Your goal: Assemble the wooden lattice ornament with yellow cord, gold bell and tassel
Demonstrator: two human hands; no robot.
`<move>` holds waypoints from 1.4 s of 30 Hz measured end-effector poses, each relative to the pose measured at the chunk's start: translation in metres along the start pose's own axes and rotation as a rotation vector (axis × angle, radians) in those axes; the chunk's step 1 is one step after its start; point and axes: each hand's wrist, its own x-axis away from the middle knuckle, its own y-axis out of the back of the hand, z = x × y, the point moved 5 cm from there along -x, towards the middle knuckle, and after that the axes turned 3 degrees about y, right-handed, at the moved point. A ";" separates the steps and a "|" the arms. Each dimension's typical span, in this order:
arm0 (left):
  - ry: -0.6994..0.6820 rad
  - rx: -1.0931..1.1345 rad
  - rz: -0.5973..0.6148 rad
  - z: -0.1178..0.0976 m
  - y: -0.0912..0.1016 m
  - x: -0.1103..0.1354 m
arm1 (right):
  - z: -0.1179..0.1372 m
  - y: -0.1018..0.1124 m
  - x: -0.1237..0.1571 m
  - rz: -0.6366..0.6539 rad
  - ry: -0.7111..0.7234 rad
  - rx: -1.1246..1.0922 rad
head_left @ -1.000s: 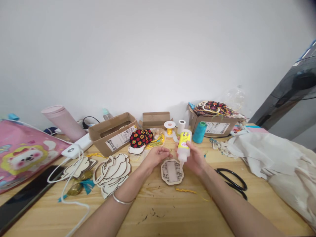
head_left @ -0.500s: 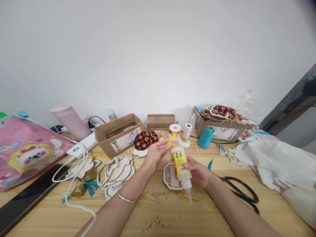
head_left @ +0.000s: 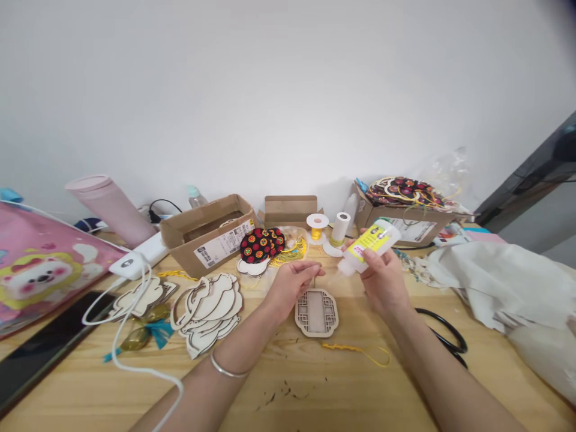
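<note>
In my right hand (head_left: 387, 279) is a clear glue bottle (head_left: 372, 241) with a yellow label. It lies tilted, its nozzle pointing down and left. My left hand (head_left: 294, 287) pinches with thumb and forefinger just above a small wooden lattice plaque (head_left: 317, 313), which lies flat on the table. Something thin shows between those fingertips and the plaque's top edge, too fine to name. A braided yellow cord (head_left: 348, 348) rests in front of the plaque. Black-handled scissors (head_left: 445, 330) lie beside my right forearm, partly hidden by it.
Pale wooden cloud-shaped cutouts (head_left: 216, 312) are piled left of my left arm. Behind stand an open cardboard box (head_left: 211, 240), a spool of yellow thread (head_left: 317, 231) and a fuller box (head_left: 405, 231). A white cable (head_left: 135, 372) crosses the left side; white cloth (head_left: 504, 282) covers the right.
My right hand has lifted the glue bottle up and right, turning its nozzle leftward and uncovering the plaque. My left hand has come down close to the plaque's top edge.
</note>
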 end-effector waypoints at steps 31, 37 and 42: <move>-0.004 -0.325 -0.204 0.000 -0.005 0.007 | 0.014 -0.003 0.010 0.010 0.313 0.202; -0.067 -0.402 -0.142 -0.003 -0.009 0.007 | 0.017 -0.002 0.010 -0.025 0.333 0.219; -0.106 -0.371 -0.113 -0.004 -0.011 0.007 | 0.014 -0.001 0.008 -0.027 0.295 0.253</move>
